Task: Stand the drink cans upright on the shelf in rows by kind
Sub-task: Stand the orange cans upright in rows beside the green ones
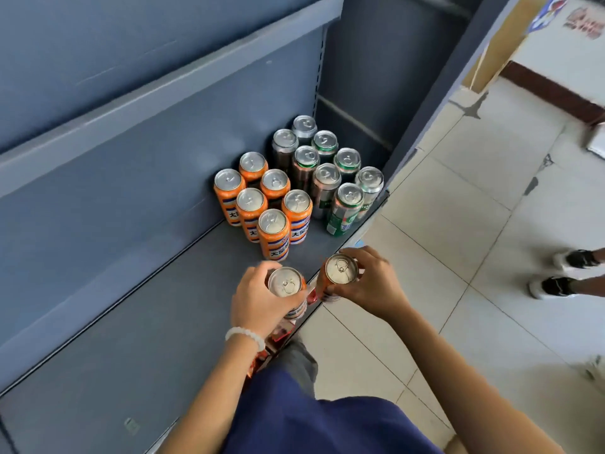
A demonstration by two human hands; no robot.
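Several orange cans [273, 235] stand upright in two rows on the grey-blue shelf [157, 309]. To their right stand several dark grey cans [283, 149] and green cans [347, 208], also in rows. My left hand [258, 299] grips an upright orange can [286, 283] near the shelf's front edge. My right hand [373, 283] holds another orange can [340, 270], tilted a little, at the front edge just right of the first.
The shelf's back panel [131, 165] rises on the left, with an upper shelf [147, 96] above. Tiled floor [458, 257] lies to the right, where another person's shoes [556, 273] stand. Red packaging [278, 335] shows below the shelf edge.
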